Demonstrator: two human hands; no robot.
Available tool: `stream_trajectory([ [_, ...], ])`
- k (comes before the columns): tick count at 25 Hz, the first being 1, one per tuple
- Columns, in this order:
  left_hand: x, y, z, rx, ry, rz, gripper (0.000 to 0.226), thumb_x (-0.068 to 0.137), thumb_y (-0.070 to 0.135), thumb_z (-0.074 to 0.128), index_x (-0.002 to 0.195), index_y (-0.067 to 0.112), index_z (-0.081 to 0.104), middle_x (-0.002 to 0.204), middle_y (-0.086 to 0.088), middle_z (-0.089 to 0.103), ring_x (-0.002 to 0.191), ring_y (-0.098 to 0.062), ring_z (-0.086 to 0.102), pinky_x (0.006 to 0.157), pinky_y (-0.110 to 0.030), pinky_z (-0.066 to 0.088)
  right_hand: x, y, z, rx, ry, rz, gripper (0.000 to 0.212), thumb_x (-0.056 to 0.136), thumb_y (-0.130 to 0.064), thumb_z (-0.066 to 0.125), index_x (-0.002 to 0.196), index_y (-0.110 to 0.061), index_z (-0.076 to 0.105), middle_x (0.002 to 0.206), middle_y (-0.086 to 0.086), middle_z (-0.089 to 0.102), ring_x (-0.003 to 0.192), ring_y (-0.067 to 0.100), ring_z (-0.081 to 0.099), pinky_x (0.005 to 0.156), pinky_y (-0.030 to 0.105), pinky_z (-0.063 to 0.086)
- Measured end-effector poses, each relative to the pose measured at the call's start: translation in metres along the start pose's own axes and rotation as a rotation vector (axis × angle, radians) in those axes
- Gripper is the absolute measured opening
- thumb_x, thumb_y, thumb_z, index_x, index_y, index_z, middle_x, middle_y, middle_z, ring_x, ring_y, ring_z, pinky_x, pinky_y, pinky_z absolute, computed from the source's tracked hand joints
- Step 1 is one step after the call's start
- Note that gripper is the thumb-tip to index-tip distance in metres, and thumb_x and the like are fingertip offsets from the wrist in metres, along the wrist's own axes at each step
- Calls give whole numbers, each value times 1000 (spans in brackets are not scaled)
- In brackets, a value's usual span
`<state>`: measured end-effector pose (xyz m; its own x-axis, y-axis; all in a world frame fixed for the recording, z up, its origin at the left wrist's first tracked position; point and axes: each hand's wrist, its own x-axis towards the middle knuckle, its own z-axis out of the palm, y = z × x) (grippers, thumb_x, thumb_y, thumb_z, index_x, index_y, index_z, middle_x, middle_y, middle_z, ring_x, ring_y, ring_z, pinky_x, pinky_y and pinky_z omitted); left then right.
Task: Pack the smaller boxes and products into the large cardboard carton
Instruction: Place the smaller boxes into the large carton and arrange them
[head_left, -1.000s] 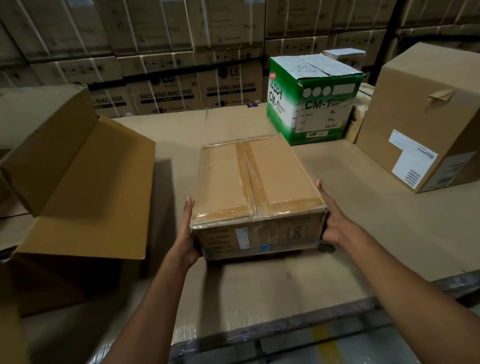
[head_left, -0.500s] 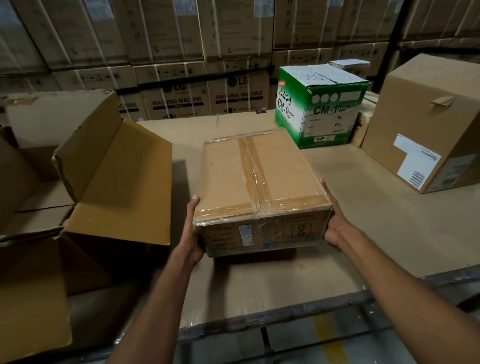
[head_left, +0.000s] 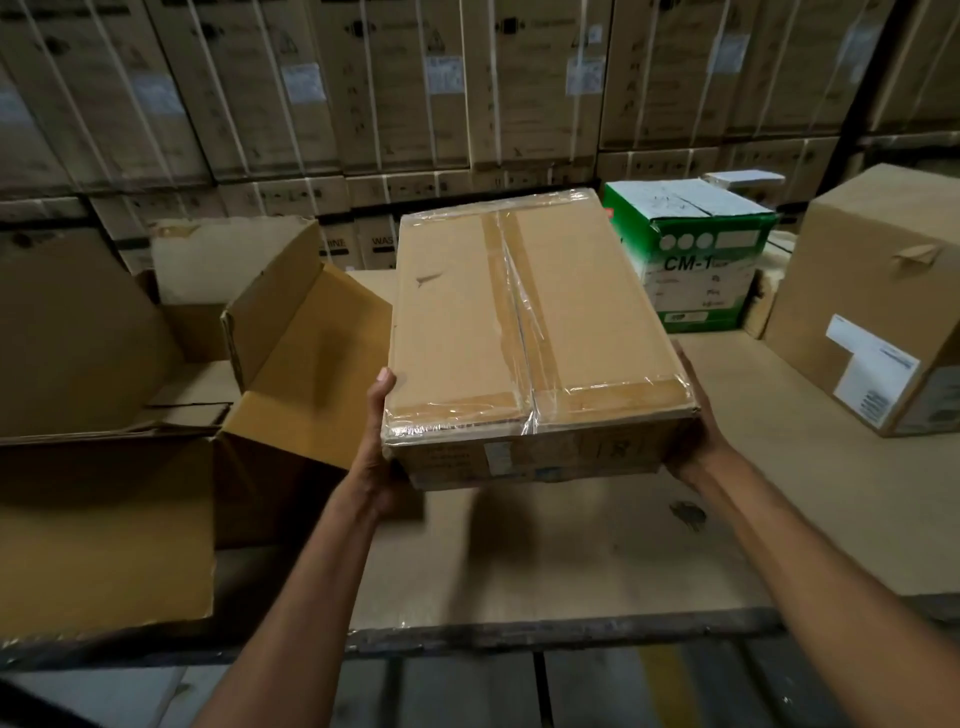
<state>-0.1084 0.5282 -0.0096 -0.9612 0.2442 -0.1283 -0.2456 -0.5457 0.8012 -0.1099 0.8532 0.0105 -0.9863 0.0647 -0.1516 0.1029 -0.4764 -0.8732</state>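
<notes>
- The wrapped box (head_left: 524, 332), brown cardboard under clear film with tape along the middle of its top, is held in the air above the near left part of the counter (head_left: 571, 561). It does not touch the counter, and its shadow lies under it.
- The left grip (head_left: 376, 447) holds the near left corner of the wrapped box. The thumb lies up along the left side and the palm is under the bottom edge; the other fingers are hidden below.
- The right grip (head_left: 698, 436) holds the near right corner in the same way, with one digit up along the right side and the rest hidden under the box.
- The box is between the two grips and its long side points away from the person.
- The large carton (head_left: 104, 519) stands open at the left edge of the counter, and one flap (head_left: 311, 374) leans toward the wrapped box.
- A green and white box (head_left: 691, 260) and a brown labelled box (head_left: 872, 312) stand near the far right corner.
</notes>
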Motion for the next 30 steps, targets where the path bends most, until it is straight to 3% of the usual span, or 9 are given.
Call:
stream_trajectory([
  [2, -6, 29, 5, 36, 24, 135, 77, 100, 68, 35, 150, 11, 48, 142, -21, 59, 122, -36, 64, 93, -48, 57, -6, -27, 22, -66, -61, -64, 51, 102, -60, 44, 90, -31, 85, 100, 1, 79, 94, 21, 74, 87, 39, 54],
  [6, -26, 86, 8, 195, 19, 286, 75, 101, 66, 32, 153, 13, 43, 149, -21, 53, 131, -37, 56, 105, -49, 48, -23, -79, 70, -137, -340, -33, 73, 96, -78, 30, 129, -29, 73, 137, 10, 67, 126, 32, 64, 107, 49, 45],
  [9, -44, 126, -4, 211, -16, 359, 74, 101, 65, 34, 154, 13, 42, 150, -20, 52, 132, -38, 54, 107, -51, 47, -37, -98, 112, -153, -388, -4, 68, 97, -71, 43, 140, -24, 65, 140, 13, 65, 127, 33, 63, 110, 50, 44],
  [12, -58, 165, -19, 231, -47, 378, 77, 99, 68, 33, 155, 15, 40, 155, -22, 44, 142, -43, 42, 119, -59, 32, -50, -101, 159, -192, -337, -68, 54, 96, -63, 51, 122, -23, 77, 128, 12, 72, 109, 29, 71, 104, 45, 50],
  [15, -72, 208, -46, 246, -57, 365, 83, 97, 72, 32, 158, 14, 36, 159, -23, 39, 147, -47, 33, 121, -62, 24, -60, -85, 206, -180, -303, -94, 53, 94, -63, 55, 108, -21, 82, 129, 13, 71, 106, 29, 70, 113, 46, 43],
  [20, -101, 282, -94, 270, -104, 409, 75, 99, 71, 24, 143, 19, 57, 144, -17, 59, 126, -37, 60, 105, -51, 51, -72, -55, 294, -118, -330, -138, 54, 94, -64, 55, 121, -20, 73, 128, 12, 72, 109, 29, 70, 107, 44, 49],
  [25, -118, 342, -155, 255, -33, 429, 77, 97, 73, 32, 150, 21, 50, 149, -15, 55, 130, -35, 58, 106, -50, 48, -70, -31, 379, -171, -401, -162, 57, 95, -67, 50, 118, -23, 77, 122, 12, 74, 104, 29, 73, 96, 42, 55],
  [30, -127, 368, -206, 243, 49, 405, 76, 95, 74, 32, 145, 23, 57, 134, -11, 68, 107, -29, 71, 89, -43, 56, -53, -14, 444, -300, -450, -123, 60, 90, -74, 51, 110, -25, 78, 114, 14, 76, 94, 30, 75, 86, 40, 58],
])
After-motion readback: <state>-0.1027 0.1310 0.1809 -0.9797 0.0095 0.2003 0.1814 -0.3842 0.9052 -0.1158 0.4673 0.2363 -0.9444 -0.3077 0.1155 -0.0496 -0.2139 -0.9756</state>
